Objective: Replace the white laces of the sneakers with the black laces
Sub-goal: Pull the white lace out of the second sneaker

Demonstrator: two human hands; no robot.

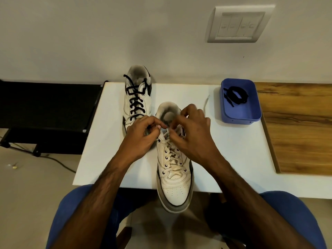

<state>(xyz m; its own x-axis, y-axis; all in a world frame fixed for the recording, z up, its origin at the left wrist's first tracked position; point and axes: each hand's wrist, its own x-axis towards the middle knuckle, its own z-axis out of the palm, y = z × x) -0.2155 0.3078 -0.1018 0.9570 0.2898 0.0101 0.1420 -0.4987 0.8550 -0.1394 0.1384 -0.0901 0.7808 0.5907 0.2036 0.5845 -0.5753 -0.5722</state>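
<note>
Both hands, left hand [142, 135] and right hand [190, 131], pinch the white lace [170, 155] atop the near sneaker [175, 178], unthreading it, next likely freeing lower eyelets before fetching the black lace [236, 95] far right.

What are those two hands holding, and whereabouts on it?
Both the left hand and right hand pinch the white lace at the top eyelets of the near white leather sneaker.
</note>
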